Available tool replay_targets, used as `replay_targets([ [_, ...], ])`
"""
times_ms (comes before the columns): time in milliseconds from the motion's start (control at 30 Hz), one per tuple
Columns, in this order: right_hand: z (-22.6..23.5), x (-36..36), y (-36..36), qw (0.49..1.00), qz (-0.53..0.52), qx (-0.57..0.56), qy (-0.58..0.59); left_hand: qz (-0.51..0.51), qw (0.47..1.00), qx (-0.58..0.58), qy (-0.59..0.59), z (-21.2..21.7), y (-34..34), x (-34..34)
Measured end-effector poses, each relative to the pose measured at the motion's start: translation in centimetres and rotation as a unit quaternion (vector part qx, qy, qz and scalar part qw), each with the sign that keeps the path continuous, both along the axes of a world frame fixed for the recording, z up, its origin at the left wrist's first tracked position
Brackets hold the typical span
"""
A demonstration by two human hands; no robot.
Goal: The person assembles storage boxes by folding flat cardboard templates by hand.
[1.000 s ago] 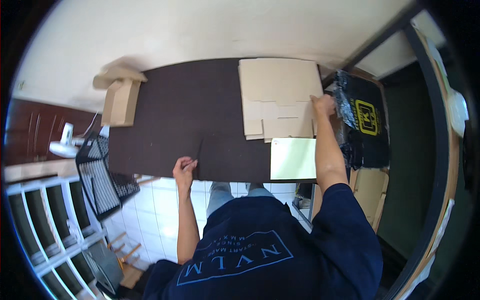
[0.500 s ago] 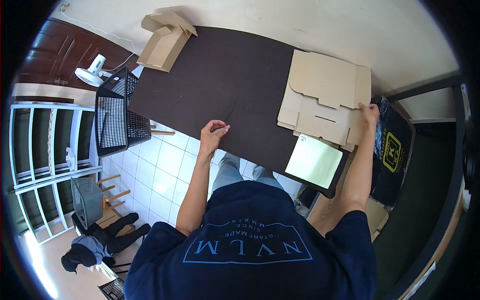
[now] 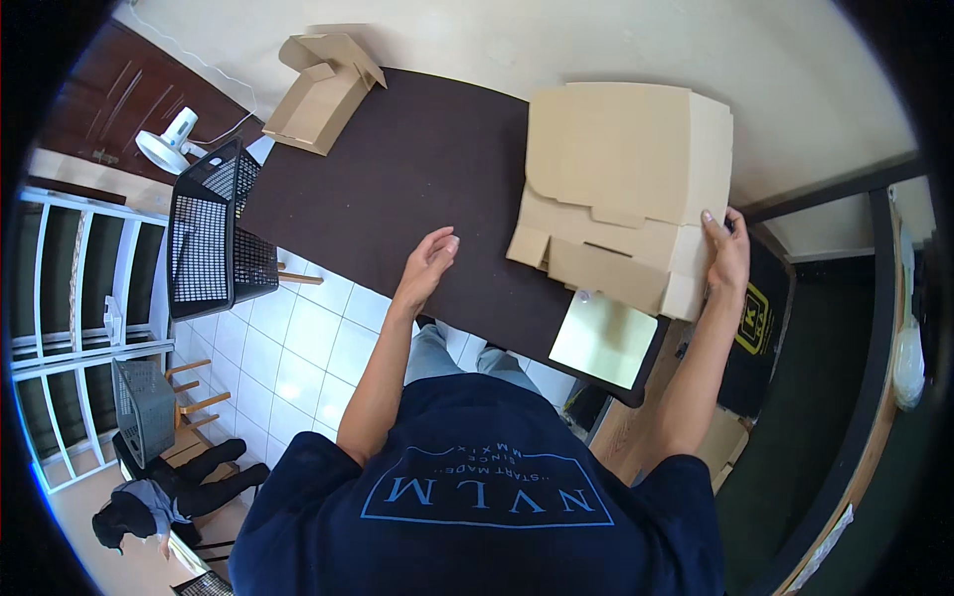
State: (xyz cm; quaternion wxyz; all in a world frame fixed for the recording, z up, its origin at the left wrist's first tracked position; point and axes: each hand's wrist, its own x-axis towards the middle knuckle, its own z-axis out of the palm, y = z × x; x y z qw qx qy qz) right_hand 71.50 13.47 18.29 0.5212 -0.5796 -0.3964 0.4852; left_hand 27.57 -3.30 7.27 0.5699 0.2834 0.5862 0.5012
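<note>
A stack of flat, unfolded cardboard box blanks (image 3: 616,189) lies on the right part of a dark brown table (image 3: 417,169). My right hand (image 3: 728,253) grips the stack's right edge near its front corner. My left hand (image 3: 429,263) rests on the bare table near the front edge, fingers loosely apart, holding nothing, a little left of the stack. A pale green sheet (image 3: 604,338) lies at the table's front right corner, just in front of the cardboard.
An assembled open cardboard box (image 3: 320,91) sits at the table's far left corner. A black mesh chair (image 3: 211,238) and a white fan (image 3: 167,144) stand left of the table. A white shelf (image 3: 70,328) is further left; a black bag (image 3: 757,328) lies right.
The view has shifted, so the table now sits higher and closer. My right hand stays on the cardboard stack's right edge; my left hand remains on the table near the front edge.
</note>
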Motion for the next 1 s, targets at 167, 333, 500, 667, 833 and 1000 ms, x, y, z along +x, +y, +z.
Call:
replay_targets([
  [167, -2.8, -7.9, -1.3, 0.993, 0.036, -0.031, 0.104, 0.016, 0.991, 0.026, 0.132, -0.4, 2.2, -3.4],
  [333, -8.6, -19.2, -1.6, 0.982, 0.075, -0.081, 0.151, 0.033, 0.999, 0.034, -0.018, 0.6, 0.9, -11.6],
  [500, -14.1, -30.0, -2.7, 0.984, 0.111, -0.092, 0.106, 0.077, 0.987, 0.024, 0.138, -1.4, -1.4, -21.3],
  [667, -19.3, -35.1, -5.6, 0.95, 0.194, -0.19, -0.151, 0.025, 0.924, -0.078, 0.373, -3.5, -1.3, -27.3],
  [833, -15.4, -38.7, -10.3, 0.906, 0.22, -0.062, -0.355, 0.001, 0.924, -0.006, 0.382, -4.0, 1.4, -30.6],
  [1000, -11.9, -41.3, -13.3, 0.861, 0.264, -0.169, -0.401, -0.133, 0.923, 0.099, 0.348, -4.1, 8.9, -35.1],
])
